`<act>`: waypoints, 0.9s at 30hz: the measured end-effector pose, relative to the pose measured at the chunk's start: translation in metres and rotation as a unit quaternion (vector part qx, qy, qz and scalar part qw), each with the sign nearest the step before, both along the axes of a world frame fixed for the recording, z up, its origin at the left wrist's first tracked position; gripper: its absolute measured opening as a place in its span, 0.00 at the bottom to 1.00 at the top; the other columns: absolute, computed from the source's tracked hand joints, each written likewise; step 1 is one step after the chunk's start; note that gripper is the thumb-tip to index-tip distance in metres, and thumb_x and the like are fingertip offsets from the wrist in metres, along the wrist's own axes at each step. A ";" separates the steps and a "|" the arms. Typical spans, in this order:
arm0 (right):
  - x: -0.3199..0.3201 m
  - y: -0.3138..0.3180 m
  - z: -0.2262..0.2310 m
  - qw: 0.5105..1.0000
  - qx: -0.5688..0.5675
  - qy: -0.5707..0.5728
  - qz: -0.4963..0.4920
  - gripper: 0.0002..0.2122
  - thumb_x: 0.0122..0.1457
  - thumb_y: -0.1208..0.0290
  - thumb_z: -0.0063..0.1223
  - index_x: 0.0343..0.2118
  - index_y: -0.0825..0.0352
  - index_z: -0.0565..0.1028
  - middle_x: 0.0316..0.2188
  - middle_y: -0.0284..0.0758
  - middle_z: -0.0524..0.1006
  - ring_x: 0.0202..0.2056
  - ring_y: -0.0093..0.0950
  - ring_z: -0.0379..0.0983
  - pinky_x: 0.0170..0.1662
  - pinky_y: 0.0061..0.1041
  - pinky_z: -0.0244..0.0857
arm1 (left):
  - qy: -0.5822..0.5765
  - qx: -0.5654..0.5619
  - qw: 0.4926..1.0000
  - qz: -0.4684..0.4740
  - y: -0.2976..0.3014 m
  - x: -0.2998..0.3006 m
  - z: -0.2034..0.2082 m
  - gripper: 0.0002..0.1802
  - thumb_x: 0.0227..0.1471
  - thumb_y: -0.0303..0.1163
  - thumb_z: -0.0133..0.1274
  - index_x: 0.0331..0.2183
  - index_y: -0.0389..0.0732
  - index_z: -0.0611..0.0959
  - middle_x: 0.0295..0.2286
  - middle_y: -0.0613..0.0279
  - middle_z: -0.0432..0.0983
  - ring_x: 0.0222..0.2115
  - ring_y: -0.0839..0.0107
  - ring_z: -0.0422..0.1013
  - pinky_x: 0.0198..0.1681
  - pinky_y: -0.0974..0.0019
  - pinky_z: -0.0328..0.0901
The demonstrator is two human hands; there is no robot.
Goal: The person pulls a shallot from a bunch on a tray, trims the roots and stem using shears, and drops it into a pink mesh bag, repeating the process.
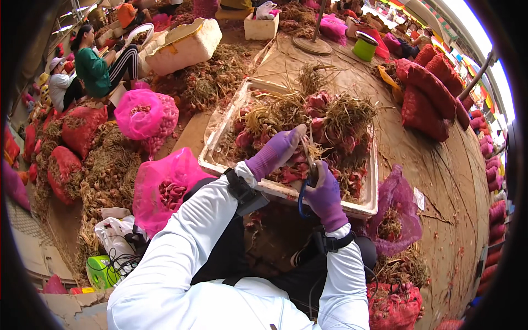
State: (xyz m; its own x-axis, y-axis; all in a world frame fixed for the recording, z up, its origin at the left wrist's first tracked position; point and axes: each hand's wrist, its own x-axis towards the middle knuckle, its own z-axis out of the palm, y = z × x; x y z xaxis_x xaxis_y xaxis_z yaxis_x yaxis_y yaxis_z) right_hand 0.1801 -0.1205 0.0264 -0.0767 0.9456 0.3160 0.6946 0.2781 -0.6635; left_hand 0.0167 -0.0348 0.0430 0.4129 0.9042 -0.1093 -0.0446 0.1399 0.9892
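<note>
Both my hands wear purple gloves and work above a white foam box [206, 157] heaped with red shallots [264, 135] and their dry, straw-coloured tops [352, 110]. My left hand [275, 152] is closed around a shallot, mostly hidden by the fingers; wisps of dry stalk [315, 150] stick out towards the other hand. My right hand [325, 195] grips a pair of scissors [302, 202] with blue handles, the blades pointing up at those stalks. Red skins and loose bulbs lie in the box under both hands.
Pink mesh bags [151, 190] holding shallots stand at my left, and a purple mesh bag [397, 212] at my right. Full red sacks [426, 104] are piled at the far right. People [96, 69] sit at the far left near another foam box [184, 47]. A pole base [312, 46] stands ahead.
</note>
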 end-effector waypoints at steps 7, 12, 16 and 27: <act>-0.002 0.000 -0.019 0.997 -0.044 0.041 -0.053 0.18 0.49 0.68 0.63 0.40 0.65 0.67 0.24 0.36 0.73 0.25 0.29 0.72 0.28 0.26 0.64 | -0.080 -0.172 0.982 0.025 -0.003 0.006 0.012 0.26 0.53 0.63 0.46 0.32 0.50 0.76 0.18 0.76 0.61 0.20 0.83 0.63 0.27 0.74 0.62; 0.005 0.014 -0.015 0.917 -0.088 0.384 -0.056 0.27 0.50 0.67 0.66 0.48 0.69 0.63 0.35 0.35 0.75 0.33 0.25 0.73 0.39 0.24 0.69 | -0.144 -0.087 0.984 -0.061 0.015 0.002 -0.020 0.27 0.55 0.61 0.45 0.39 0.48 0.76 0.24 0.73 0.67 0.26 0.80 0.68 0.30 0.70 0.66; -0.003 0.014 -0.011 0.968 0.137 0.202 -0.054 0.26 0.47 0.75 0.66 0.49 0.68 0.66 0.37 0.34 0.74 0.39 0.23 0.71 0.42 0.23 0.67 | -0.062 -0.009 0.997 -0.050 -0.004 0.016 -0.025 0.31 0.59 0.56 0.43 0.52 0.40 0.68 0.41 0.64 0.67 0.39 0.78 0.68 0.41 0.65 0.69; 0.005 0.013 0.006 0.929 0.054 0.364 -0.041 0.17 0.47 0.85 0.53 0.42 0.67 0.70 0.32 0.29 0.75 0.28 0.15 0.68 0.31 0.16 0.66 | -0.088 0.001 0.989 -0.119 -0.019 0.035 -0.020 0.23 0.61 0.49 0.42 0.48 0.40 0.72 0.32 0.67 0.69 0.31 0.80 0.68 0.28 0.71 0.70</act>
